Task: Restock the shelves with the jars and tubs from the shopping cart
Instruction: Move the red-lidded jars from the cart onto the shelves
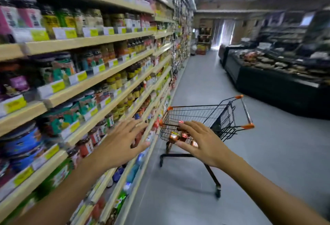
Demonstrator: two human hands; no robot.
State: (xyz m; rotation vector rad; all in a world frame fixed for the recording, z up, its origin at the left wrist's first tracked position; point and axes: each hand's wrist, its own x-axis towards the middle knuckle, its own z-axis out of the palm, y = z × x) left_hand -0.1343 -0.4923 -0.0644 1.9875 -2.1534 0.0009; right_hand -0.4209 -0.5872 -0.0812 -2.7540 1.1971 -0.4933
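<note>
A supermarket aisle seen from above the arms of a person restocking: tiered wooden shelves run along the left, crowded with jars and tubs behind white and yellow price tags, much of it blurred. The left hand reaches forward in front of the lower shelves, fingers spread and straight, palm down, holding nothing; whether it touches a shelf edge cannot be told. Just to its right stands a small black wire shopping cart with orange corner caps, parked close beside the shelving on the grey floor. Several red-lidded jars lie in the bottom of its basket. The right hand hovers over the near end of the cart, above those jars, fingers extended and slightly parted, gripping nothing. Across the aisle on the right, well apart from the cart, a dark open display case holds packaged goods, too blurred to identify.
</note>
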